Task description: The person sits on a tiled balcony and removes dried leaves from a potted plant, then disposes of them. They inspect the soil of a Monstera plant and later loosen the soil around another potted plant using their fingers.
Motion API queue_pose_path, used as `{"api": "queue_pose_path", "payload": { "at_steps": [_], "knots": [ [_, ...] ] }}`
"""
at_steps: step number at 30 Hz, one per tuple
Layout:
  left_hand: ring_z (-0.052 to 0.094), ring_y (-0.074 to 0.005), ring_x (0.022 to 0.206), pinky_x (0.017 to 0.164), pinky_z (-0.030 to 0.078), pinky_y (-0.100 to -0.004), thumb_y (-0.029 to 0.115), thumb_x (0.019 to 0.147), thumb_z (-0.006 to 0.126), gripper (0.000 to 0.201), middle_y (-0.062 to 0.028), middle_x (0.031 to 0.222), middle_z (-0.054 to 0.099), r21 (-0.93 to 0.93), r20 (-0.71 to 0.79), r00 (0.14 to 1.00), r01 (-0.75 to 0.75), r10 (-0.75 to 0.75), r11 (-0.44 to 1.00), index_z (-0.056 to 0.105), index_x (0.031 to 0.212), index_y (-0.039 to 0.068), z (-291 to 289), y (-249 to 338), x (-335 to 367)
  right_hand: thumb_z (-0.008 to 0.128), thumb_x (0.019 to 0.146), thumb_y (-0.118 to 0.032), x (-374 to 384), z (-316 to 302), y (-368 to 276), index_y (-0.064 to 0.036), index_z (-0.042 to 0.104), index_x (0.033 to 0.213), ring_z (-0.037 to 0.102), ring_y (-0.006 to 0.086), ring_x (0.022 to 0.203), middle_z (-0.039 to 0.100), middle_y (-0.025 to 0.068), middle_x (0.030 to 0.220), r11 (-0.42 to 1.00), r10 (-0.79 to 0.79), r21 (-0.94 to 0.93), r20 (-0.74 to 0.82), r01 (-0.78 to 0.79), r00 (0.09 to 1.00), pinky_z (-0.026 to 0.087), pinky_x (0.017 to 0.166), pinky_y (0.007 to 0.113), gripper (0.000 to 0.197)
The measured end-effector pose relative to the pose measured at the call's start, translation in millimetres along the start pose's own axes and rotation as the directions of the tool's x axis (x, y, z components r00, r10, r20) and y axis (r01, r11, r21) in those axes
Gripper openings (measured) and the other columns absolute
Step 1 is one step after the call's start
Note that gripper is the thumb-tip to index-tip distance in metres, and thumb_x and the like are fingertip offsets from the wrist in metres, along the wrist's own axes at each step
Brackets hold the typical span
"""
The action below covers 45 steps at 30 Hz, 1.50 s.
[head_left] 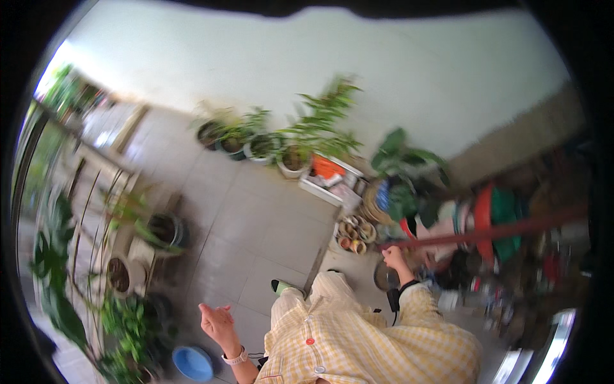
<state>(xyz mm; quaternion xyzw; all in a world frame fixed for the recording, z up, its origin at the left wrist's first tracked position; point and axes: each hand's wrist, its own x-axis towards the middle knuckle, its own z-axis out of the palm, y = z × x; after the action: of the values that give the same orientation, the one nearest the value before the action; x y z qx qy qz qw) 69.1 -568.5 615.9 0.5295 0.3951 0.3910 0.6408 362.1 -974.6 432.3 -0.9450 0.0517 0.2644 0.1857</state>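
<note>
My left hand [218, 324] hangs in the air over the tiled floor, with nothing in it. Its fingers are loosely bent and partly apart, and a pale watch band circles the wrist. Farther right, my right hand [394, 257] is closed, its fingers curled together right by the end of a dark red bar [486, 234]. Blur hides whether the fingers grip the bar or only overlap it in view. A blue basin [192, 363] is on the floor near my left wrist. Small clay pots [353, 234] sit clustered just beyond my right hand.
Potted plants [259, 147] line the pale wall. Beside them are a white box [322, 190] with an orange item and a large leafy plant [403, 157]. More pots [125, 274] stand by a railing at left. Blurred clutter, including a red-and-green tub [486, 217], fills the right.
</note>
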Motion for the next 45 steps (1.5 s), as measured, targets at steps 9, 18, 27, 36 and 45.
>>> {"api": "queue_pose_path", "payload": {
  "at_steps": [9, 18, 27, 36, 45],
  "knots": [
    [0.027, -0.0096, 0.036, 0.058, 0.045, -0.0292, 0.051, 0.094, 0.02, 0.061, 0.0018, 0.04, 0.025, 0.223, 0.328, 0.93, 0.091, -0.162, 0.971, 0.029, 0.048, 0.012, 148.5, -52.2, -64.9, 0.055, 0.081, -0.026, 73.0, -11.8, 183.1, -0.0005, 0.061, 0.07, 0.061, 0.0332, 0.064, 0.061, 0.0171, 0.065, 0.985, 0.17, 0.074, -0.293, -0.154, 0.941, 0.048, 0.061, 0.042, 0.028],
    [0.038, -0.0087, 0.037, 0.04, 0.032, -0.0219, 0.052, 0.094, 0.02, 0.071, -0.0013, 0.041, 0.041, 0.596, 0.293, 0.802, 0.272, -0.52, 0.755, 0.051, 0.056, 0.001, 240.9, -154.5, -208.6, 0.055, 0.078, -0.027, 291.5, 27.8, 196.2, 0.0029, 0.054, 0.093, 0.058, 0.0403, 0.088, 0.059, 0.0272, 0.093, 0.979, 0.126, 0.177, -0.155, -0.097, 0.98, 0.046, 0.075, 0.045, 0.033],
    [0.037, -0.0089, 0.038, 0.042, 0.033, -0.0221, 0.044, 0.096, 0.021, 0.065, -0.0007, 0.041, 0.038, 0.568, 0.166, 0.809, 0.389, -0.564, 0.725, 0.055, 0.063, -0.001, 233.9, -202.4, -244.1, 0.055, 0.079, -0.037, 328.2, 87.9, 227.7, -0.0041, 0.051, 0.111, 0.052, 0.0362, 0.101, 0.052, 0.0184, 0.113, 0.953, -0.184, 0.252, 0.042, 0.168, 0.982, 0.045, 0.08, 0.042, 0.046],
    [0.043, -0.0059, 0.044, 0.043, 0.034, -0.0226, 0.024, 0.092, 0.046, 0.028, -0.0012, 0.05, 0.048, 0.5, 0.066, 0.916, 0.313, -0.396, 0.807, 0.059, 0.083, 0.001, 168.3, -189.0, -274.4, 0.054, 0.081, -0.032, 333.1, 51.3, 218.9, -0.0036, 0.056, 0.11, 0.05, 0.0344, 0.108, 0.054, 0.0176, 0.117, 0.975, -0.209, -0.126, -0.247, 0.182, 0.946, 0.04, 0.088, 0.04, 0.041],
    [0.044, -0.0123, 0.038, 0.041, 0.034, -0.0264, 0.019, 0.08, 0.064, 0.028, -0.0016, 0.045, 0.046, 0.449, -0.251, 0.962, 0.215, -0.109, 0.867, 0.057, 0.103, 0.006, -68.2, -140.4, -324.1, 0.038, 0.088, -0.03, 144.8, 142.4, 56.7, -0.0101, 0.043, 0.072, 0.032, 0.0157, 0.036, 0.04, 0.0029, 0.055, 0.552, 0.15, 0.821, 0.072, -0.144, 0.986, 0.024, 0.031, 0.028, 0.026]
  ]
}}
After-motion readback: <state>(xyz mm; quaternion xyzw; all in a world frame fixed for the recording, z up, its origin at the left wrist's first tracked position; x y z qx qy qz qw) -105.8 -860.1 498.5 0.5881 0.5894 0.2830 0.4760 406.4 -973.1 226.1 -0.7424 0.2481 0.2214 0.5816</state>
